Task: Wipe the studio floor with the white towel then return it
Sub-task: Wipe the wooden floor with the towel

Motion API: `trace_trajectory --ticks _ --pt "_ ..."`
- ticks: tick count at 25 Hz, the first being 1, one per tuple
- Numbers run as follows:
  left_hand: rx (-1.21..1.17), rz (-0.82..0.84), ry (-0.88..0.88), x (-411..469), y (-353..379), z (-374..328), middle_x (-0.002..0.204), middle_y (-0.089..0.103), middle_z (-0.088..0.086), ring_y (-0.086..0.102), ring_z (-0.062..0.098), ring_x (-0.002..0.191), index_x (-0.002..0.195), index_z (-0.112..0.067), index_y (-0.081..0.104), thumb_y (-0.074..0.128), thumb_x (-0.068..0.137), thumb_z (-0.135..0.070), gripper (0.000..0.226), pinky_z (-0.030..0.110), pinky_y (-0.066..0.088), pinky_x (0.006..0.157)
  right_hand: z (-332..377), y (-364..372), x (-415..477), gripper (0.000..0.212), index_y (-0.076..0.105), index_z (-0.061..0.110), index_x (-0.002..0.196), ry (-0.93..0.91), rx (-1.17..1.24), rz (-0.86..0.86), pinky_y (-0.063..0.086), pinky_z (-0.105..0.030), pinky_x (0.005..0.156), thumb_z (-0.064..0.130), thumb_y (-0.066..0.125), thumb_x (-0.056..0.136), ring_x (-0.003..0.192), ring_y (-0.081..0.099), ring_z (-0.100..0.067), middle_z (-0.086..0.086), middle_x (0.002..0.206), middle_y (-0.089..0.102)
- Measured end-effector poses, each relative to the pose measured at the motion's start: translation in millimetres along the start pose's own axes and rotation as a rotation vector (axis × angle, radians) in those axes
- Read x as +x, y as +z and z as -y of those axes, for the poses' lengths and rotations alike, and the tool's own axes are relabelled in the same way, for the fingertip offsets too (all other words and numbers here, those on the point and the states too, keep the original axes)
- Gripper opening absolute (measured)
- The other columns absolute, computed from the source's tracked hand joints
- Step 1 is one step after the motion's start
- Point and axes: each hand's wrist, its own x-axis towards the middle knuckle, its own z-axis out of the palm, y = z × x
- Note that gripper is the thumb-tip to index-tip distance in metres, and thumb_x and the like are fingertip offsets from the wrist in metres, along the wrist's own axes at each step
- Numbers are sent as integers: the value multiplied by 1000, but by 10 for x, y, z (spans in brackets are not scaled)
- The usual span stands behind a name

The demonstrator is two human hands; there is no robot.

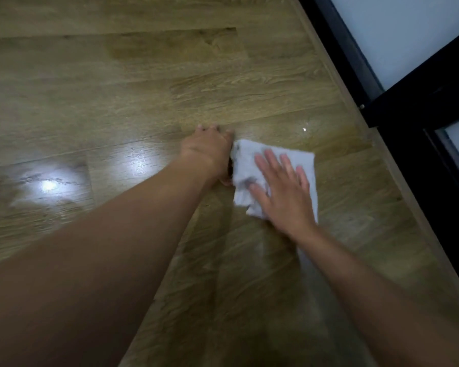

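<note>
My two bare forearms are filling the bottom of the view, the left one large and close at the lower left, the right one coming in from the lower right. Both are reaching forward and down, as I am crouching low over the floor.

Further out, my right hand (281, 186) is lying flat on the white towel (302, 160), fingers straight and spread. I judge the wide palm is there to press as much cloth as possible against the boards while wiping. The towel is lying crumpled and roughly square on the floor, under that hand, with grey smudges showing on its left side.

Just beside the towel's left edge, my left hand (210, 152) is resting on the wooden floor (117, 88), fingertips pointing away from me. It seems to be propping up my weight rather than wiping. Its thumb is sitting right at the cloth's edge, and I cannot tell whether it is touching or catching the towel.

To the left, bright patches of light (48, 185) are shining off the boards, which look streaked there. Beyond the towel, a small glint (304, 129) is sparkling on the floor, possibly moisture.

Farthest away, at the upper right, a black frame (408, 83) holding pale frosted panes (408, 27) is running diagonally along the floor's edge. Wiping appears to be under way, and the towel is not yet returned.
</note>
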Motion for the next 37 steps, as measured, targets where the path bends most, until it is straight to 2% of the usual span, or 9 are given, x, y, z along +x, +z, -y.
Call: trace_trajectory --ticks 5,9,12,15,19,25,29,34,37 --pt "4 71 -31 20 1 -65 159 6 17 8 41 146 150 -28 23 86 65 -23 105 57 26 113 -658 -417 1208 59 10 35 155 223 88 128 -3 -48 119 52 29 101 150 -4 -20 10 164 0" --pt "50 82 63 1 49 -11 162 -1 3 -2 33 148 152 -32 15 79 75 -23 100 63 14 114 -350 -237 615 60 10 33 155 195 69 52 -3 -46 118 51 28 101 150 -5 -18 11 163 1" --pt "65 134 2 35 -4 -105 162 1 2 7 34 148 152 -29 18 82 73 -23 102 61 26 111 -121 -42 -276 61 9 39 153 62 56 40 -3 -38 116 58 24 98 147 -6 -8 18 161 2" --pt "144 88 -36 20 -99 -302 154 29 16 37 40 135 141 -13 40 83 68 -19 85 54 44 99 -433 -188 -228 70 4 43 152 -110 -56 122 5 -41 117 73 18 91 149 -1 -10 16 162 3" --pt "136 67 -15 33 -107 -327 142 42 17 46 39 126 132 -12 49 86 64 -39 82 47 46 93 -1020 -477 728 79 -4 37 153 255 -40 206 -7 -51 117 76 20 89 150 -9 -19 11 163 -10" --pt "105 97 -34 75 31 -266 160 3 16 10 41 146 152 -13 16 83 69 -40 110 56 29 112 -491 -121 25 63 11 31 155 218 -21 -48 -1 -48 119 54 23 98 150 0 -20 9 163 5" --pt "105 209 -72 146 44 -428 157 -15 25 -5 53 142 153 -9 -2 80 76 -25 114 66 21 110 -769 -187 -153 67 11 37 153 -17 -75 62 0 -43 118 65 18 93 150 1 -15 12 162 5" --pt "55 190 5 25 -20 -327 158 -15 21 -8 49 143 153 -32 3 77 79 -24 105 65 20 111 -1391 -502 884 66 6 33 155 322 0 102 -2 -50 119 60 25 98 150 -4 -19 8 164 -1" --pt "54 194 5 -13 -36 -370 158 -16 18 -10 45 144 153 -33 2 74 81 -21 103 64 18 113 -1105 -366 486 60 11 32 155 323 52 8 -3 -50 119 52 27 100 150 -3 -18 10 163 2"
